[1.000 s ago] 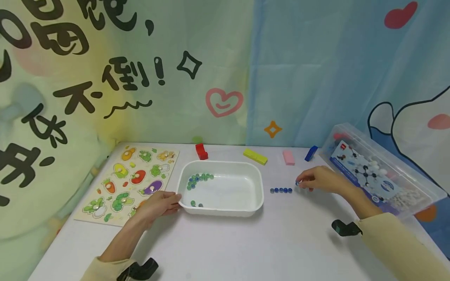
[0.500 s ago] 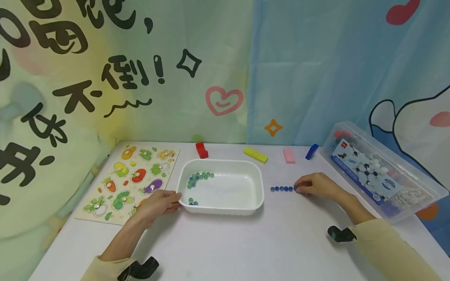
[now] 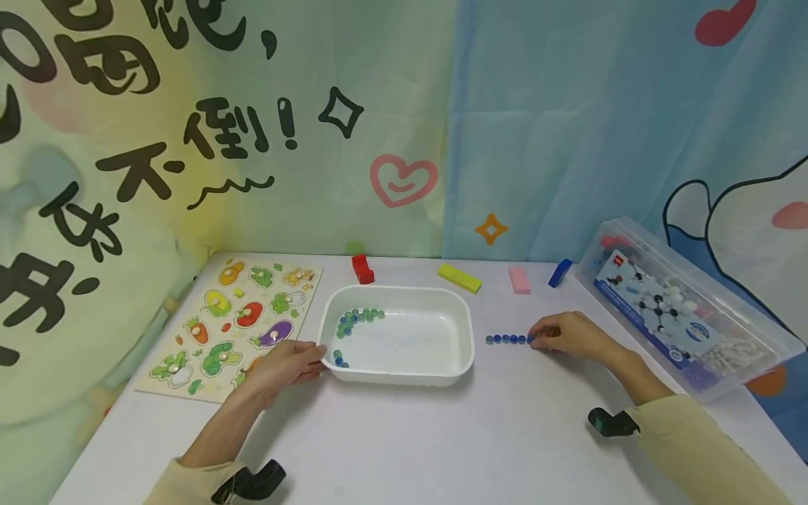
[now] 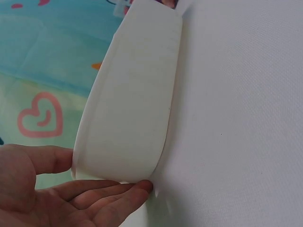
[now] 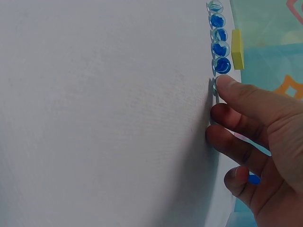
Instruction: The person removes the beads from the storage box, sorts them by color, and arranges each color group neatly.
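Observation:
My left hand (image 3: 287, 372) grips the left end of a white plastic tray (image 3: 410, 375), thumb at the rim and fingers against the outer wall, as the left wrist view shows. Green and blue glass marbles (image 3: 351, 319) lie inside along its left side, with a few more by the near-left corner. To the right of the tray, several blue marbles (image 3: 506, 339) form a straight row on the table. At the row's right end my right hand (image 3: 571, 332) pinches another marble, mostly hidden by the thumb (image 5: 246, 97) in the right wrist view.
A vegetable puzzle board (image 3: 249, 315) lies on the left. Red (image 3: 362, 269), yellow (image 3: 459, 278), pink (image 3: 520, 280) and blue (image 3: 560, 273) blocks stand along the back of the white table (image 3: 429, 449). A clear plastic box (image 3: 688, 308) sits at the right.
My right hand has come left and down, bringing its marble to the end of the row. Marbles near the tray's front-left corner have rolled left. The left hand keeps its hold.

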{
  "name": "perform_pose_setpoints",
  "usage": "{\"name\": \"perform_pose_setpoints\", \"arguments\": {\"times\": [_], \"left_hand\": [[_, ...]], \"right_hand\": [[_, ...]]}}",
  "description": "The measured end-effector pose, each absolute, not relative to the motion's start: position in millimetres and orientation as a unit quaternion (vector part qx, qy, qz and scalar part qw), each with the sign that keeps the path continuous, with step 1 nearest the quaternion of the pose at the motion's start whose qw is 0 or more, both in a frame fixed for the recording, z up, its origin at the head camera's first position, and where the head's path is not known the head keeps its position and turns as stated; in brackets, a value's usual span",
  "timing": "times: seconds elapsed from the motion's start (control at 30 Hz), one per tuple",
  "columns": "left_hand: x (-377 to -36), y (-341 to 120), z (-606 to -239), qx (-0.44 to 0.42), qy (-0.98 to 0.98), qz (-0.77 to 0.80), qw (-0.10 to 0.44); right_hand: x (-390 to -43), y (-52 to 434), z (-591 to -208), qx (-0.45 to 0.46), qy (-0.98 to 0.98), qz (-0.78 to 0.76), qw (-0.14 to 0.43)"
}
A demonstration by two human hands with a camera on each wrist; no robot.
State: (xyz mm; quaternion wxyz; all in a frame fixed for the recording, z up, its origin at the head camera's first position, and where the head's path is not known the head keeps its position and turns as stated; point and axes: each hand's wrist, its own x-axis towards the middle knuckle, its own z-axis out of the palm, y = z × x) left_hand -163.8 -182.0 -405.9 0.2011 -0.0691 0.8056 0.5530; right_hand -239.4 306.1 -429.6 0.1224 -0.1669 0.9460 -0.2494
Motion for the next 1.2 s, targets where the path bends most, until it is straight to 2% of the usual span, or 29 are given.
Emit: {"name": "perform_pose_setpoints", "arguments": {"times": [0.47,0.67,0.83,0.97,1.2], "left_hand": [[-165.0,-182.8,-405.9,-0.069,0.805,0.554,0.202],[-165.1,-183.6,-406.7,-0.066,0.805,0.554,0.203],[-163.8,-185.3,-406.4,-0.072,0.808,0.550,0.201],[-164.4,-185.7,-406.6,-0.076,0.805,0.553,0.203],[-166.1,-184.8,-407.8,-0.063,0.804,0.556,0.204]], "right_hand": [[-240.9,307.1,-425.7,-0.163,0.950,-0.239,0.119],[-248.7,292.0,-397.9,-0.179,0.952,-0.229,0.102],[-263.5,237.6,-359.4,-0.245,0.939,-0.221,0.098],[-275.3,177.3,-338.1,-0.301,0.923,-0.209,0.118],[-292.7,79.2,-345.7,-0.330,0.906,-0.194,0.179]]}}
